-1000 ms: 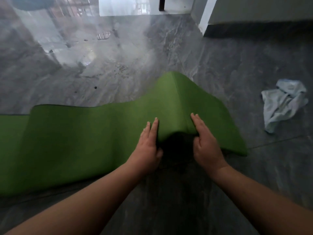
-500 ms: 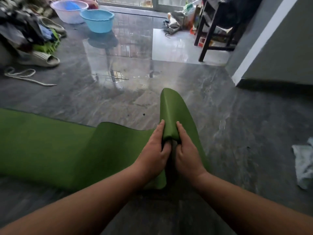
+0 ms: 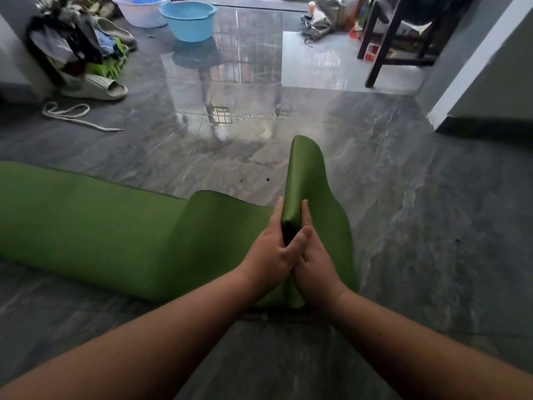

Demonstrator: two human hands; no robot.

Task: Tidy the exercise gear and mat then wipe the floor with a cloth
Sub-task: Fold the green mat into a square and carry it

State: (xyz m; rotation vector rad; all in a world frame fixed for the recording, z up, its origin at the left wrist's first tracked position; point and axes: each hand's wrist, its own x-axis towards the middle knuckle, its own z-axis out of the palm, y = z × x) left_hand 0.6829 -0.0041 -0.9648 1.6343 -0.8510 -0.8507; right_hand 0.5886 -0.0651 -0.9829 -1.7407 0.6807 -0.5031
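A green exercise mat (image 3: pixel 86 220) lies across the grey floor from the left edge to the middle. Its right end is folded up into a narrow raised ridge pointing away from me. My left hand (image 3: pixel 271 249) holds the left side of that ridge and my right hand (image 3: pixel 314 261) holds the right side. The fingers lie along the fold and the thumbs meet at its near opening. The two hands squeeze the fold between them. No cloth is in view.
A white rope (image 3: pixel 69 114) and a slipper (image 3: pixel 98 88) lie at the far left beside a pile of clothes (image 3: pixel 75 44). A blue basin (image 3: pixel 187 20) and a white basin (image 3: pixel 138 10) stand at the back. A dark chair (image 3: pixel 398 39) and a wall corner (image 3: pixel 473 67) are at the right.
My hands have drawn together, narrowing the mat's wide hump into a tight fold. The view has lifted and turned left, and the cloth at the right has gone out of frame.
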